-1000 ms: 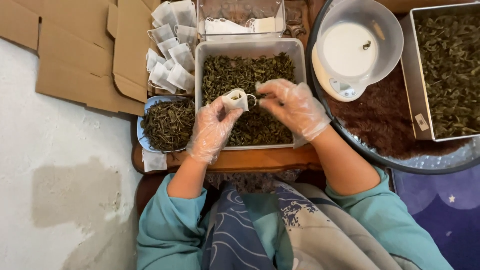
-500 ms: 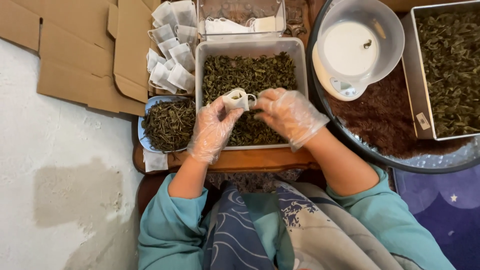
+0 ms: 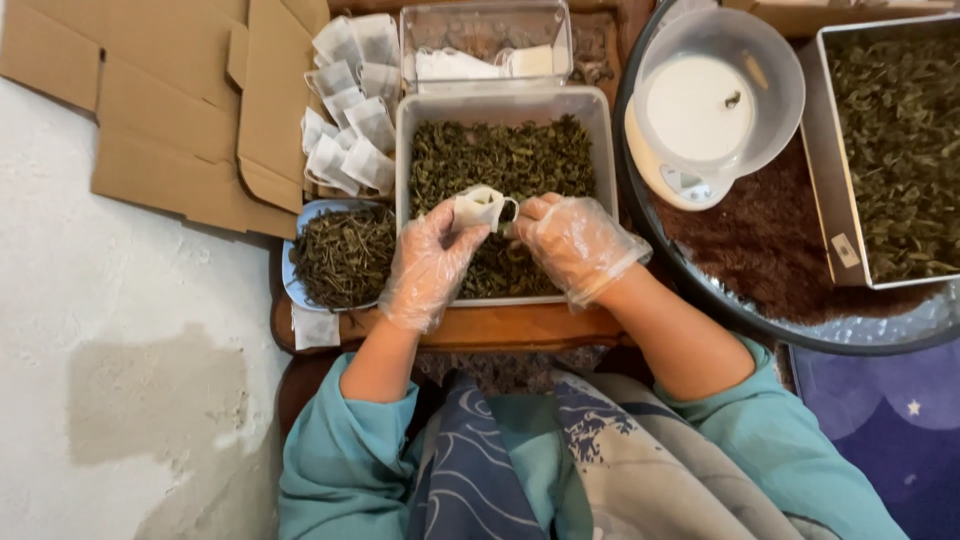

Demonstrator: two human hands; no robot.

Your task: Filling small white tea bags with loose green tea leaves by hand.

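Your left hand [image 3: 430,265], in a clear plastic glove, pinches a small white tea bag [image 3: 478,208] at its lower edge, fingers closed on it. Your right hand [image 3: 572,243], gloved the same way, closes on the bag's right side, where a little pinch of dark leaf sits at its mouth. The bag hangs above the middle of the grey rectangular tray [image 3: 404,150] of dried green leaves, which stands on the wooden desk [image 3: 520,325] in front of you.

Just left of the tray, a blue dish [image 3: 290,282] holds darker, needle-like leaves, and a flat white bag [image 3: 314,327] lies at its lower edge. A heap of filled white bags [image 3: 345,120] rests beyond the dish, against flattened brown cardboard [image 3: 170,120]. Behind the tray, a clear plastic box [image 3: 485,40] holds flat white bags.

To the right, a white kitchen scale [image 3: 680,180] carries a clear bowl [image 3: 775,70], and a metal tray [image 3: 835,200] of green leaves bears a small white label [image 3: 846,250] on its near wall.
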